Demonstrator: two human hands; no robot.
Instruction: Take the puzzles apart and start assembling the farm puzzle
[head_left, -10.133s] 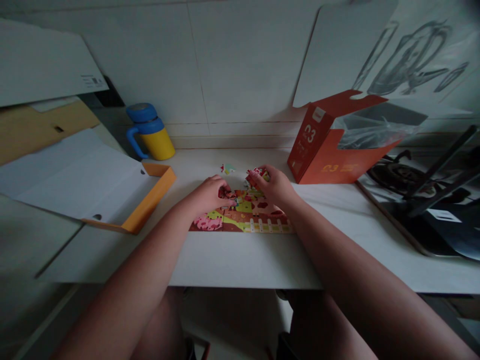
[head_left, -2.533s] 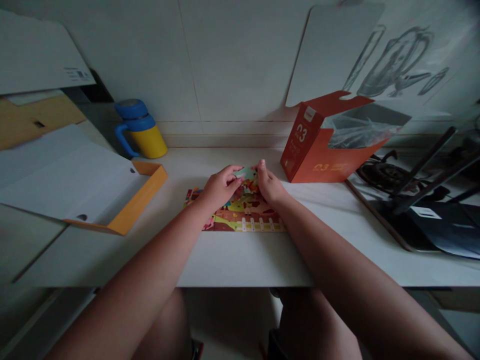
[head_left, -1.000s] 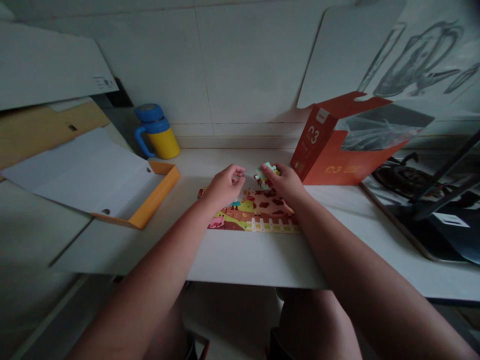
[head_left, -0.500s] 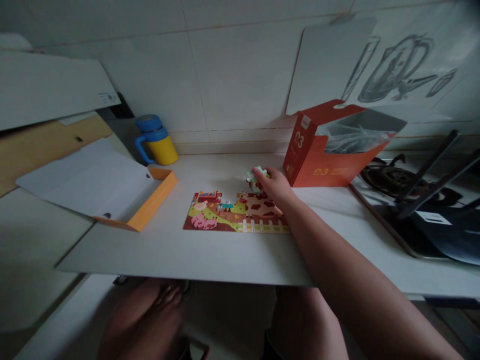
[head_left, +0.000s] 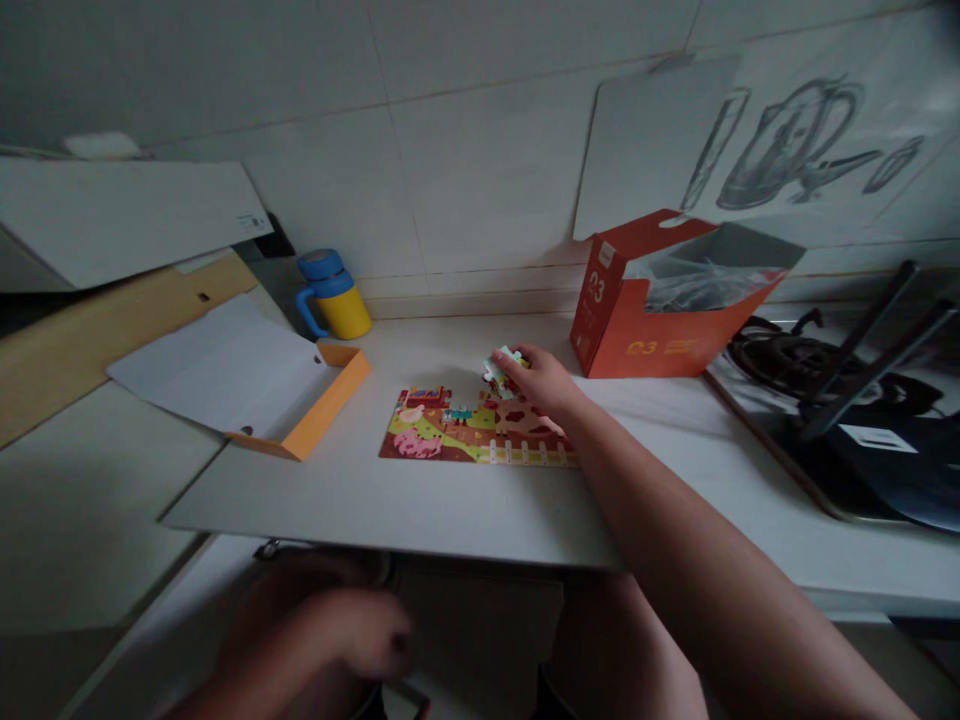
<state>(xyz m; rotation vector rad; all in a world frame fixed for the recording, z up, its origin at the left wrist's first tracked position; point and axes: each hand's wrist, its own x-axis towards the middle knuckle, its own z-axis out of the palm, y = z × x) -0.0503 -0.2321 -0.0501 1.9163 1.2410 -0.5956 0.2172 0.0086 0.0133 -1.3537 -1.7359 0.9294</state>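
My right hand (head_left: 541,380) pinches a jigsaw puzzle piece (head_left: 501,370) in pale green with red and yellow print, just above the back edge of a partly joined jigsaw puzzle (head_left: 469,440). The puzzle lies flat on the white counter and shows a pink pig, a spotted cow and a white fence. My forearm covers its right end. Below the counter's front edge, my left hand (head_left: 367,630) is smeared by motion, apart from the puzzle, and its fingers cannot be made out.
An open orange-sided box (head_left: 322,405) with a white flap lies to the left, with a blue and yellow mug (head_left: 341,300) behind it. A red-orange carton (head_left: 660,335) holding clear plastic stands at the back right. Farther right is a gas stove (head_left: 817,370).
My left hand has lifted from over my left knee and moved rightward. My right hand keeps the puzzle piece, moved slightly left. The whole view has shifted a little.
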